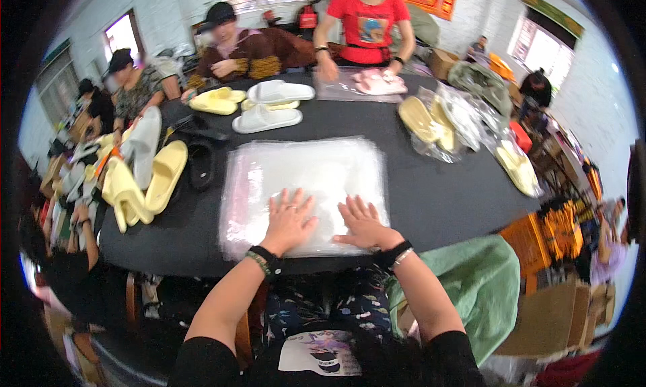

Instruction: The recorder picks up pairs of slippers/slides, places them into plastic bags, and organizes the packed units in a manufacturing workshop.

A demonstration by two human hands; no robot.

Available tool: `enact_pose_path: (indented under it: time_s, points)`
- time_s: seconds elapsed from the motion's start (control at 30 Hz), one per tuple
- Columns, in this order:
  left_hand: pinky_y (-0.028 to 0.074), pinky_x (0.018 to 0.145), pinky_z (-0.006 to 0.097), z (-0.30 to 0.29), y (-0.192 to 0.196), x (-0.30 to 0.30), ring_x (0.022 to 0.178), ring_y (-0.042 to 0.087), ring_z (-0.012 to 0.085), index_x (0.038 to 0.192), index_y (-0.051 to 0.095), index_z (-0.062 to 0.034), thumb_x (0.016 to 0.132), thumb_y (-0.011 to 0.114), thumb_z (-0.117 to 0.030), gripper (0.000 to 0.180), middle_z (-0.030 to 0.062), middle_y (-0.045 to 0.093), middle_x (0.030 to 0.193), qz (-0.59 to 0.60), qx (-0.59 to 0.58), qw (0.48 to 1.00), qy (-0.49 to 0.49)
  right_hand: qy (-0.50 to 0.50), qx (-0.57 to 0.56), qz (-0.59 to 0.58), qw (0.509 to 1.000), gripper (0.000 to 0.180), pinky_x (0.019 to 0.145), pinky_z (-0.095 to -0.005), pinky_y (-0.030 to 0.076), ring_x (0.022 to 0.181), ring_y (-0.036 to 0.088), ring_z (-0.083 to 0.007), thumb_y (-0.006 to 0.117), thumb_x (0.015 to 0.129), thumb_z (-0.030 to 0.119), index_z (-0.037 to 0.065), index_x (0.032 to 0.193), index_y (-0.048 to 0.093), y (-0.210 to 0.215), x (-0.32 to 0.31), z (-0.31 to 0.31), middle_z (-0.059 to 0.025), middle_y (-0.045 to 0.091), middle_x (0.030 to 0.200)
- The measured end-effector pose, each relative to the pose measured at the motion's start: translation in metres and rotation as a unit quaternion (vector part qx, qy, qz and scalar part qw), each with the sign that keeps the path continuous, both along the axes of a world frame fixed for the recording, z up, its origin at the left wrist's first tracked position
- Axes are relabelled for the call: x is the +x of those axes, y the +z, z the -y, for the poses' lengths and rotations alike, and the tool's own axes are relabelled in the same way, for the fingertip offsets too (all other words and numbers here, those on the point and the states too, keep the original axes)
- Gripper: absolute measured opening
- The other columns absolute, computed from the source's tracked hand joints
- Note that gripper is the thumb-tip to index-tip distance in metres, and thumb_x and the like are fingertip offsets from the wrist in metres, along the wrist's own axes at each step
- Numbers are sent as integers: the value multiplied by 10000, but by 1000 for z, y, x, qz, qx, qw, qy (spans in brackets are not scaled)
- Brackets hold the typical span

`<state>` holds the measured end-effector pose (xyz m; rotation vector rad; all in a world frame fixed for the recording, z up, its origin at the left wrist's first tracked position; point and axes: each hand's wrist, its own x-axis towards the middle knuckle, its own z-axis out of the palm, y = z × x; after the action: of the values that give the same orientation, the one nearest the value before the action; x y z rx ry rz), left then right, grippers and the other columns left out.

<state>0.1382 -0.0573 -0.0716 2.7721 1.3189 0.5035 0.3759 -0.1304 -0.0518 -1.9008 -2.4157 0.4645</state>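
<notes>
A stack of clear plastic bags (309,161) lies on the black table in front of me, with a pinkish band along its left side. My left hand (291,220) rests flat on the stack, fingers spread. Beside it, my right hand (362,223) also lies flat on the bags near their right edge, fingers stretched out. Neither hand holds anything. Beyond the stack sit grey slippers (268,119) and yellow slippers (217,101).
Yellow slippers (167,175) and black slippers (200,165) pile up at the left. Bagged yellow slippers (420,121) lie at the right. Across the table (457,198), a person in red (369,23) handles pink slippers (380,82). A green sack (471,279) hangs by my right arm.
</notes>
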Motion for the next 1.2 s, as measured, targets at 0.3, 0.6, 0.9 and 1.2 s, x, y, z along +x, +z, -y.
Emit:
enact_pose_path:
  time_s: [0.3,0.6,0.9,1.2]
  points:
    - [212,1074,673,9,-4,3,1374,316,425,1364,531,-184,922,488,-501,545,125,378,1509,43,55,997,-21,146,-62,-426,891,792,1164,-409,195,1436,288,-298,720,824,295,-24,1455,363,121,-27,104,-202,363,1513]
    - [69,1151,631,22,6,-12,1470,124,380,1485,369,-171,964,406,-476,605,131,227,1582,23,-60,998,-12,179,-111,-408,888,643,1075,-393,314,1290,456,-292,689,836,189,-52,1380,445,155,-105,65,-192,515,1353]
    - [65,1154,624,18,3,-14,1469,116,386,1494,357,-173,965,417,-466,608,131,213,1587,23,-81,996,3,40,66,-413,907,592,997,-385,384,1196,517,-282,671,855,195,-50,1353,466,117,-29,94,-190,560,1260]
    - [109,1138,644,14,5,-15,1449,187,413,1488,365,-178,973,396,-490,603,128,251,1576,-3,-33,999,-2,-161,291,-334,882,543,919,-376,455,1103,578,-272,653,874,201,-48,1327,487,113,79,198,-187,606,1166]
